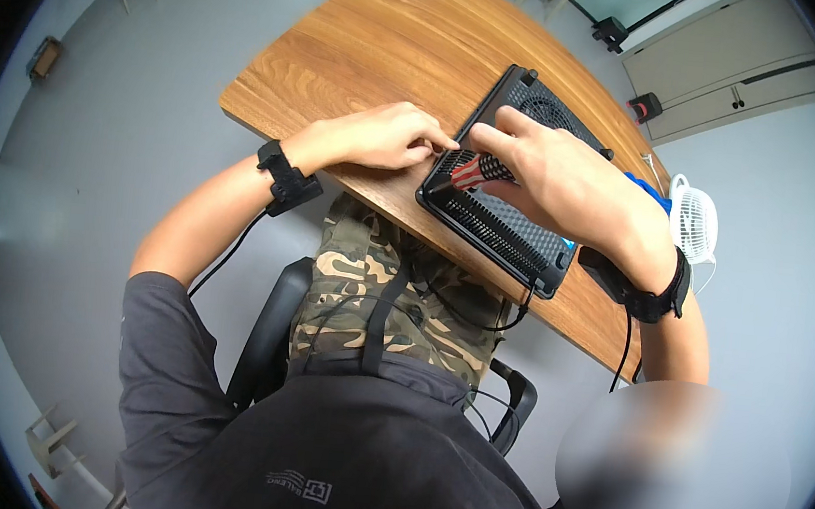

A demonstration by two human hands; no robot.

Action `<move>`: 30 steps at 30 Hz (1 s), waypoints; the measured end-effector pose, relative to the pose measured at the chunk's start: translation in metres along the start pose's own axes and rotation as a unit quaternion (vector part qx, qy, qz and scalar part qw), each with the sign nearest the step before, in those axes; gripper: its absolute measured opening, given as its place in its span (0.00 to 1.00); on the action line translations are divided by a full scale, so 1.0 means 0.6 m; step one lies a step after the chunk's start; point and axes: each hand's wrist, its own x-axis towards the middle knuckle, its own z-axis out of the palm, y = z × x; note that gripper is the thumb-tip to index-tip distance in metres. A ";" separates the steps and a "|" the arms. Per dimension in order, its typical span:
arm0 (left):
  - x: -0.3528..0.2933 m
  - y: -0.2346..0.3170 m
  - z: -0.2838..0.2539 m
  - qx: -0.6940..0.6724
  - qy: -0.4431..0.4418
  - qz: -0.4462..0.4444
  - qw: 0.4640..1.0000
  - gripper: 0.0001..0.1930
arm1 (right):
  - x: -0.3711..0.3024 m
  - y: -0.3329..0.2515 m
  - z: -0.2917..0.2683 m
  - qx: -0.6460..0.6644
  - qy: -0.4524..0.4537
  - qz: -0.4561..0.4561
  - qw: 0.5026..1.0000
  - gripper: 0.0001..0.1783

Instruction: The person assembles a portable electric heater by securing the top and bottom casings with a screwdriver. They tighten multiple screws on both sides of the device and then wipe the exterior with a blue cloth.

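Note:
A black laptop cooling pad (518,227) with mesh panels and a round fan grille lies slantwise on the wooden table (377,48), close to its front edge. My left hand (389,137) rests on the table with curled fingers, its index fingertip and thumb against the pad's left edge. Over the pad, my right hand (569,186) is closed around a small tool with a stars-and-stripes handle (470,173). The tool's dark tip points down to the pad's near left corner; its exact kind is hard to make out. My palm hides part of the pad.
A white fan (694,219) stands past the table's right end, beside a blue item (648,190) partly behind my wrist. A black cable (522,315) runs from the pad over the table edge to my lap. Black straps sit on both wrists, with cables hanging down.

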 end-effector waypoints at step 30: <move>-0.053 -0.026 -0.027 0.150 -0.068 -0.008 0.986 0.11 | -0.009 -0.037 0.002 -0.062 0.014 0.060 0.996 0.21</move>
